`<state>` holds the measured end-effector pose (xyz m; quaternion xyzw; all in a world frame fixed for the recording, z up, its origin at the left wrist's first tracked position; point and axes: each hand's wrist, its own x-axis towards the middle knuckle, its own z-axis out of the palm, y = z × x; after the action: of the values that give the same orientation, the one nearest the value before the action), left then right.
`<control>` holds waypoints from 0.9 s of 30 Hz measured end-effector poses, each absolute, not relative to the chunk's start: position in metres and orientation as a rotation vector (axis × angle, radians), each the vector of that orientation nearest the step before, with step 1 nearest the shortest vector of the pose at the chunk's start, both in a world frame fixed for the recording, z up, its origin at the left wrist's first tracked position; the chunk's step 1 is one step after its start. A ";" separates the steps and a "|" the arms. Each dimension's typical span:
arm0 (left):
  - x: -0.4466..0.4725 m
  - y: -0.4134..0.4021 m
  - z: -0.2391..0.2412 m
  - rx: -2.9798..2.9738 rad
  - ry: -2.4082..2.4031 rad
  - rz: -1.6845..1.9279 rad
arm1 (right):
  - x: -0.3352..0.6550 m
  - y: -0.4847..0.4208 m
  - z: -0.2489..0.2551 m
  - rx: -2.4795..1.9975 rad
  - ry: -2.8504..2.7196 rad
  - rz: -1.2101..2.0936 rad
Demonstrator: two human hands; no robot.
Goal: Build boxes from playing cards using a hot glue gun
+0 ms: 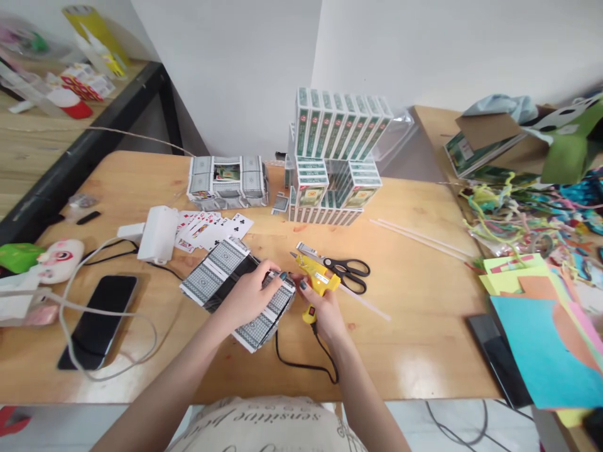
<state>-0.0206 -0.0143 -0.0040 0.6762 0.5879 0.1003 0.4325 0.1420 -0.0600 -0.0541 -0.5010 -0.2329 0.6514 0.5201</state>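
Observation:
My left hand [252, 292] lies over a box-like piece built from playing cards [217, 269], its thumb and fingers closed at the right edge. The piece shows grey patterned card backs with a dark strip across it. My right hand [326, 312] is wrapped around a yellow hot glue gun [321, 278], whose nozzle points up and left, a little off the piece's right side. A clear glue stick [365, 302] sticks out of the gun's rear. Black-handled scissors [347, 269] lie just behind the gun. The left fingertips are partly hidden.
Stacked green-and-white card boxes [342, 125] stand at the back, beside another card-built piece [228, 182]. Loose playing cards [207, 231], a white adapter [157, 234] and a phone [101, 320] lie left. Glue sticks [419, 240] and coloured paper [541, 351] lie right.

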 end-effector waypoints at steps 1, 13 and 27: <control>-0.021 -0.014 -0.004 1.684 1.468 0.247 | 0.143 -0.060 -0.054 -1.209 -0.570 1.560; -0.022 -0.016 -0.005 1.685 1.462 0.243 | 0.144 -0.059 -0.054 -1.206 -0.597 1.525; -0.020 -0.018 -0.008 1.740 1.427 0.273 | 0.144 -0.058 -0.051 -1.265 -0.578 1.547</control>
<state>-0.0200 -0.0180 -0.0075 0.6953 0.5704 0.1090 0.4234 0.1438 -0.0582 -0.0510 -0.5244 -0.2397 0.6414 0.5061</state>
